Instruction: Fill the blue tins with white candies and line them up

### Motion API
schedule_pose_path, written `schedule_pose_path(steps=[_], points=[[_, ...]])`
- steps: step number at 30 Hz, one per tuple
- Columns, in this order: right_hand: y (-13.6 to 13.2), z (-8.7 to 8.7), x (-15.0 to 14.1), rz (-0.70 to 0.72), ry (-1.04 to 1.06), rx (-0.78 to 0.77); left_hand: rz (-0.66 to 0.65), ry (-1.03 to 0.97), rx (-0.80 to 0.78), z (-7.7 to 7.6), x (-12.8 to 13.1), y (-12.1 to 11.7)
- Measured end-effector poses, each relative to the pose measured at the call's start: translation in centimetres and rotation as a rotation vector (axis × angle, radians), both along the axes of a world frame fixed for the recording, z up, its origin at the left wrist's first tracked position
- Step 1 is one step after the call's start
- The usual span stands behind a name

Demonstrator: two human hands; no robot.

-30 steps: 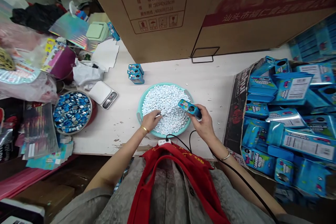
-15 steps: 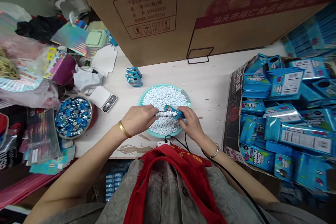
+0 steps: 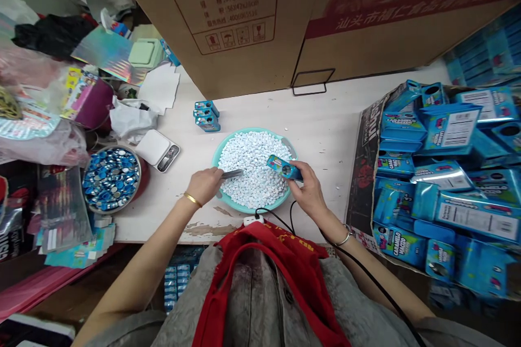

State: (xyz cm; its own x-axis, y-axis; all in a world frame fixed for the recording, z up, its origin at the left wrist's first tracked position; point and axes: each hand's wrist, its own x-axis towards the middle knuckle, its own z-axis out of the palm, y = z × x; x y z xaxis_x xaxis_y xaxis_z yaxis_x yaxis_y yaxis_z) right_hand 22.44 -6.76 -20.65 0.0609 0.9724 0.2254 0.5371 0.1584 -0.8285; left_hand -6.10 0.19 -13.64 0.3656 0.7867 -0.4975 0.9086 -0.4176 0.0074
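Observation:
My left hand (image 3: 205, 186) is closed on a narrow metal scoop (image 3: 233, 174), whose tip reaches over the left part of the white candies (image 3: 256, 152). These small pellets fill a round mint-green basin (image 3: 290, 143) in front of me. Above the basin's right side, my right hand (image 3: 308, 191) grips a small blue candy box (image 3: 284, 167), tilted, with a dark round opening facing up. Three similar boxes (image 3: 207, 121) stand together on the table behind the basin, to the left.
At left, a red bowl of blue and silver round caps (image 3: 113, 179) sits beside a small digital scale (image 3: 157, 150). A carton of flattened blue boxes (image 3: 439, 173) stands at right. One big cardboard box (image 3: 252, 21) blocks the back. A black cable (image 3: 291, 217) runs by my right arm.
My left hand has drawn the scoop back left from the box; the pellets seen on it before are gone. My right hand has moved slightly right and turned the box's opening upward.

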Motion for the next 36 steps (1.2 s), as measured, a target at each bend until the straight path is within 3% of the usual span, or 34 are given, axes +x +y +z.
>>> schedule_pose_path(steps=[3,5,7,9,13,18,23,28,32,34,36], points=[[0.0,0.1,0.8,-0.057,0.004,-0.034,0.114,-0.162,-0.056,-6.5,1.3,-1.3],[0.0,0.1,1.0,-0.087,0.012,-0.057,0.174,-0.284,-0.044,-9.3,3.1,-2.1],[-0.1,0.1,1.0,-0.107,0.030,-0.082,0.219,-0.388,-0.034,-10.7,4.3,-2.4],[-0.2,0.0,1.0,-0.116,0.042,-0.099,0.249,-0.480,-0.043,-10.8,4.3,-2.4],[-0.4,-0.2,1.0,-0.098,0.012,-0.080,0.226,-0.686,-0.054,-8.1,1.8,-2.1],[-0.2,-0.2,0.5,-0.020,-0.065,-0.014,0.034,-0.785,-0.007,-1.0,0.0,-1.0],[0.4,0.0,-1.3,0.085,-0.089,0.080,-0.219,-0.421,-0.003,6.3,2.7,0.6],[0.4,0.2,-2.7,0.138,-0.086,0.097,-0.322,-0.025,0.028,11.7,7.1,0.5],[0.3,0.2,-2.9,0.142,-0.060,0.104,-0.345,0.022,0.061,13.9,8.2,-0.2],[0.2,0.2,-2.6,0.131,-0.049,0.108,-0.288,0.005,0.099,13.5,6.9,-0.1],[0.2,0.1,-2.1,0.106,-0.033,0.096,-0.181,-0.008,0.124,11.4,4.5,0.2]])
